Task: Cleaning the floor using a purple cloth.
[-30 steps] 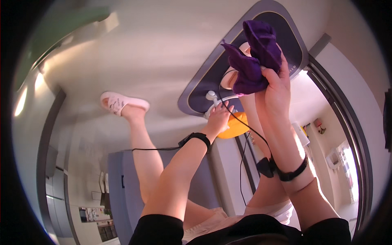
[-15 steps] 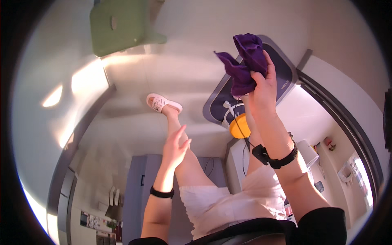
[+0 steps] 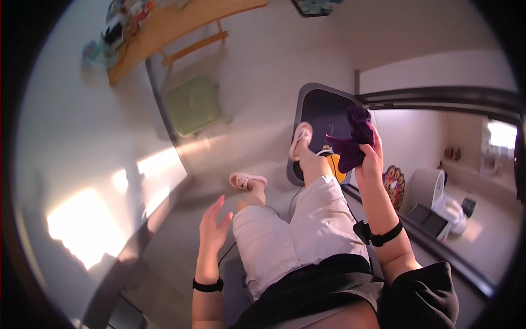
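My right hand (image 3: 370, 159) is closed around a crumpled purple cloth (image 3: 359, 137), held up in front of me to the right. One corner of the cloth sticks out toward the left. My left hand (image 3: 213, 226) hangs at the lower middle with its fingers apart and nothing in it, beside my thigh. Beneath the cloth lies a dark floor mat (image 3: 323, 107) with a grey border. A yellow object (image 3: 336, 166) on the mat is partly covered by the cloth, so its kind stays unclear.
A green stool (image 3: 192, 107) stands ahead to the left, near a wooden table (image 3: 181, 27) with things on it. On the right, a dark door track (image 3: 438, 96) borders a room with a white rounded appliance (image 3: 427, 189). Sunlight patches fall on the left wall.
The view has shifted, bringing in the wooden table and more of the room at right. One slippered foot now shows on the mat. The cloth remains in my right hand, my left stays empty.
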